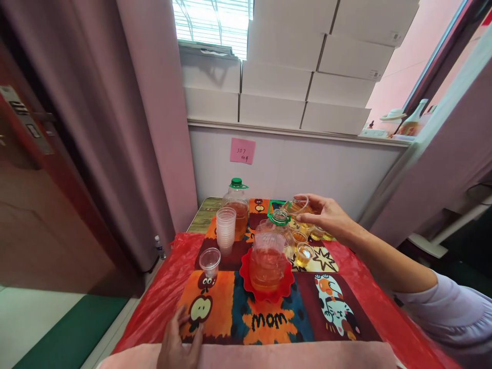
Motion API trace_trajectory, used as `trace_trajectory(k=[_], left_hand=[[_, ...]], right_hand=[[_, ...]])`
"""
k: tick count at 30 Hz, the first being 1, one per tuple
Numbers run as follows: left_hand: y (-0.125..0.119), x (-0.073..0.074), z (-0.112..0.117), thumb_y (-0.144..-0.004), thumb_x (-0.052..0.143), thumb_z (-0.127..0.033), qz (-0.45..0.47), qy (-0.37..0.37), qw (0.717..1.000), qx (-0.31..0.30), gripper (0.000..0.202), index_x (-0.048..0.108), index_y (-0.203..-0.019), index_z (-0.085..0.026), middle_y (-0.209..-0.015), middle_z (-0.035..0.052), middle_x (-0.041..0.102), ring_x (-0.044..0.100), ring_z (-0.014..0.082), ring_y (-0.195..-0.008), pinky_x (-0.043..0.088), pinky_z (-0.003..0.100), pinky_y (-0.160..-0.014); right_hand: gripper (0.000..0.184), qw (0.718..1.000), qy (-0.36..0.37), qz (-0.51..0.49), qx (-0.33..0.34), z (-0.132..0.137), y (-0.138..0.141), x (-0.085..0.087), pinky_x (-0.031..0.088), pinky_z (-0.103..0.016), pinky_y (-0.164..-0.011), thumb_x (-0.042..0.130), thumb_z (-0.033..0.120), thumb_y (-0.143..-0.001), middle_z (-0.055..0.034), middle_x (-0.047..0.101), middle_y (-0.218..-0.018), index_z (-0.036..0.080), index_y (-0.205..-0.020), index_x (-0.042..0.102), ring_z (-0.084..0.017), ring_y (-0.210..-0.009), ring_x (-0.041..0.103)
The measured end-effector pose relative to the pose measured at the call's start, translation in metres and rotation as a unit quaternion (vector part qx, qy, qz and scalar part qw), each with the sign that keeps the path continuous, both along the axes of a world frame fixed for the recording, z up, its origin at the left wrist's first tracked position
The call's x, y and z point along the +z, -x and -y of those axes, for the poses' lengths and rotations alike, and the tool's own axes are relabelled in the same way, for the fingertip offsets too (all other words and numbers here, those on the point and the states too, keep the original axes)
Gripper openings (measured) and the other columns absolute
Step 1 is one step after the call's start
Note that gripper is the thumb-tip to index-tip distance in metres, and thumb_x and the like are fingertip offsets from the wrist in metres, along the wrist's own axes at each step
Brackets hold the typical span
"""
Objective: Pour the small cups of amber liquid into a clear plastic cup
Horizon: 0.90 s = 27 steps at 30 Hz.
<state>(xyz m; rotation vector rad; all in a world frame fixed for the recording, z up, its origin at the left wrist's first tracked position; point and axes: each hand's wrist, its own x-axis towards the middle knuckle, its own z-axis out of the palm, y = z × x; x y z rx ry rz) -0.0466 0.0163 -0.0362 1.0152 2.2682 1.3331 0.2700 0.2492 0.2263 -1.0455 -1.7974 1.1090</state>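
Note:
My right hand (326, 215) grips a clear plastic cup (298, 206) by its side, beside the open mouth of a clear jug (268, 261). The cup looks tilted; whether liquid runs from it I cannot tell. Amber liquid partly fills the jug, which stands upright in a red scalloped bowl (286, 289). Right of the jug, filled cups (305, 254) stand on the mat, several partly hidden behind my right hand. My left hand (180, 341) lies at the near left edge of the patterned mat (269, 320), fingers apart, holding nothing. An empty cup (210, 261) stands beyond it.
Left of the jug rises a stack of clear cups (226, 228). Behind it stands a second jug (236, 215) with a green cap. A red plastic sheet (154, 292) covers the table. White boxes (277, 82) are stacked on a ledge behind. A small bottle (159, 247) stands beyond the table's left side.

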Motion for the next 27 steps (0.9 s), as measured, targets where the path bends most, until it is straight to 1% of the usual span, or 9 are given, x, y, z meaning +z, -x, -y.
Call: trace_trajectory(k=[5, 10, 15, 21, 27], left_hand=[[0.003, -0.004, 0.000, -0.071, 0.058, -0.070, -0.011, 0.003, 1.000, -0.007, 0.086, 0.048, -0.134, -0.012, -0.126, 0.0200, 0.065, 0.063, 0.0369, -0.120, 0.050, 0.056, -0.105], [0.005, -0.007, -0.001, -0.069, 0.060, -0.070, -0.010, -0.008, 1.000, -0.001, 0.082, 0.051, -0.129, -0.014, -0.124, 0.0195, 0.066, 0.064, 0.0377, -0.118, 0.049, 0.059, -0.105], [0.001, -0.001, 0.000, -0.068, 0.061, -0.069, -0.006, -0.018, 1.000, 0.010, 0.080, 0.053, -0.127, -0.016, -0.121, 0.0176, 0.067, 0.065, 0.0370, -0.117, 0.052, 0.056, -0.103], [-0.004, 0.006, 0.000, -0.069, 0.058, -0.070, -0.016, 0.006, 1.000, 0.014, 0.082, 0.052, -0.129, -0.015, -0.118, 0.0173, 0.067, 0.066, 0.0376, -0.114, 0.056, 0.054, -0.095], [-0.007, 0.011, 0.002, -0.073, 0.058, -0.069, -0.014, 0.008, 1.000, 0.001, 0.079, 0.052, -0.131, -0.016, -0.123, 0.0170, 0.066, 0.065, 0.0367, -0.118, 0.055, 0.054, -0.098]], right_hand=[[0.058, 0.999, -0.021, 0.038, -0.008, -0.002, -0.003, 0.004, 0.056, -0.046, -0.098, 0.082, 0.025, -0.065, -0.0055, 0.078, -0.105, 0.024, -0.122, 0.068, -0.026, -0.102, 0.073], [0.058, 0.998, -0.042, 0.051, -0.007, -0.004, -0.004, 0.005, 0.056, -0.047, -0.097, 0.082, 0.026, -0.066, -0.0041, 0.079, -0.104, 0.025, -0.123, 0.069, -0.026, -0.100, 0.073], [0.059, 0.995, -0.061, 0.080, -0.012, -0.006, -0.006, 0.006, 0.056, -0.046, -0.097, 0.081, 0.027, -0.069, -0.0040, 0.078, -0.107, 0.026, -0.127, 0.069, -0.025, -0.097, 0.072], [0.058, 0.989, -0.093, 0.109, -0.023, -0.006, -0.006, 0.012, 0.055, -0.050, -0.098, 0.082, 0.030, -0.068, -0.0036, 0.076, -0.108, 0.029, -0.125, 0.071, -0.027, -0.102, 0.071], [0.059, 0.989, -0.098, 0.110, -0.030, -0.005, -0.001, 0.018, 0.056, -0.050, -0.098, 0.080, 0.026, -0.066, -0.0048, 0.077, -0.105, 0.026, -0.125, 0.072, -0.028, -0.101, 0.072]])
